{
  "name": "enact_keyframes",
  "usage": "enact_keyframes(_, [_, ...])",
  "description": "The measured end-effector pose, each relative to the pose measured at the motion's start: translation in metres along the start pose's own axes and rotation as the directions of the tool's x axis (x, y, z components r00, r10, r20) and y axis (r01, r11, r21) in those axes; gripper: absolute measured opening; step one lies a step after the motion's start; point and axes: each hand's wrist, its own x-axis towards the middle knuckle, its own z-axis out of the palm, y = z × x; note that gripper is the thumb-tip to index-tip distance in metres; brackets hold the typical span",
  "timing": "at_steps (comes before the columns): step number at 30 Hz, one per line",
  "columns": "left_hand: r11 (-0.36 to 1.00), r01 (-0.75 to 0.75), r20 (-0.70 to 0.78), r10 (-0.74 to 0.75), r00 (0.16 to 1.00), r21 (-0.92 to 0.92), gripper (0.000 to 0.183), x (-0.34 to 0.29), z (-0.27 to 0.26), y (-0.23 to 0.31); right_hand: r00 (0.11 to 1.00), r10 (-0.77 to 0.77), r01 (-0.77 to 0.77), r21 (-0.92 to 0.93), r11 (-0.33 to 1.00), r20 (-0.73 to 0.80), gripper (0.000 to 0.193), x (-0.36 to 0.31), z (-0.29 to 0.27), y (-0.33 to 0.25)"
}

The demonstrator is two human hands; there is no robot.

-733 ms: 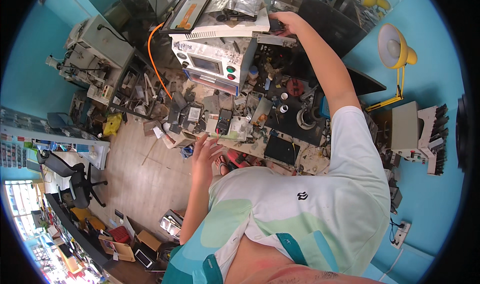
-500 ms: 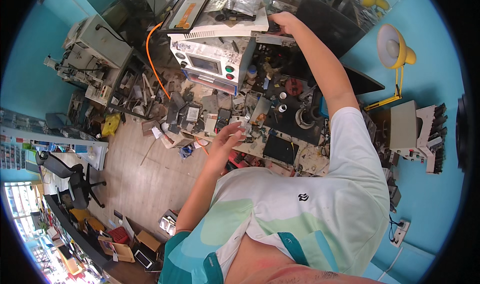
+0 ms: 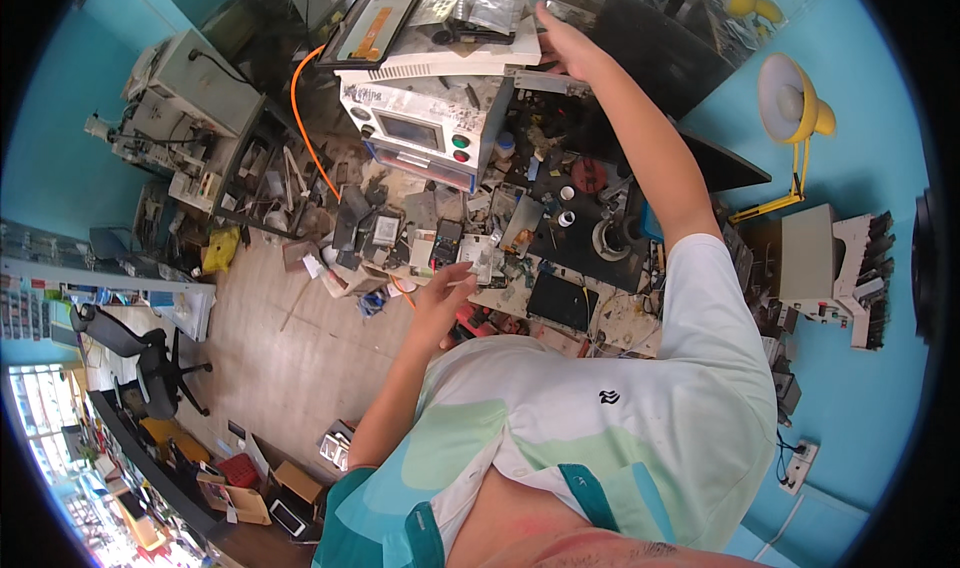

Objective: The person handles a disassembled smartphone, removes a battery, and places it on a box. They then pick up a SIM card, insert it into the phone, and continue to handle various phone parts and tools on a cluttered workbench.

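My right arm stretches far forward to the back of the bench. There my right hand (image 3: 570, 50) is open beside the right edge of the white boxy machine (image 3: 400, 118), one digit raised and the others spread; I see nothing in it. The machine has a small screen, a green and a red button, and a load on top: a dark-framed panel (image 3: 372, 28) with an orange strip, and silvery plastic bags (image 3: 465, 8). My left hand (image 3: 440, 300) hovers at the bench's near edge with loosely parted fingers, apparently holding nothing. Just beyond it lies a dark multimeter-like device (image 3: 447, 240).
The bench is cluttered with small parts, white jars (image 3: 566, 218), a dark flat tablet-like panel (image 3: 562, 300) and a round holder (image 3: 610, 238). A black monitor (image 3: 655, 58) and a yellow lamp (image 3: 795, 98) stand right. An orange hose (image 3: 300, 108) hangs left of the machine.
My right hand's fingers have spread and one digit has risen beside the machine's top. My left hand has drawn down slightly toward my body.
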Motion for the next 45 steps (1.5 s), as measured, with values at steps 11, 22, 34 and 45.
enact_keyframes(11, [-0.147, -0.667, 0.538, 0.725, 0.430, 0.730, 0.064, 0.138, 0.083, 0.203, 0.793, -0.608, 0.277, -0.901, 0.335, 0.018, 0.063, -0.136, -0.042, 0.021])
enact_keyframes(22, [-0.398, -0.441, 0.589, 0.626, 0.510, 0.804, 0.072, 0.227, 0.121, 0.233, 0.582, -0.813, 0.402, -0.876, 0.267, 0.019, 0.014, -0.009, -0.040, 0.066])
enact_keyframes(34, [-0.276, -0.445, 0.500, 0.684, 0.531, 0.852, 0.058, 0.232, 0.113, 0.242, 0.491, -0.865, 0.567, -0.790, 0.232, 0.099, 0.017, 0.029, -0.020, 0.060])
enact_keyframes(45, [-0.107, -0.515, 0.426, 0.713, 0.556, 0.850, 0.044, 0.229, 0.113, 0.246, 0.426, -0.897, 0.670, -0.707, 0.226, 0.116, 0.017, 0.046, -0.033, 0.059])
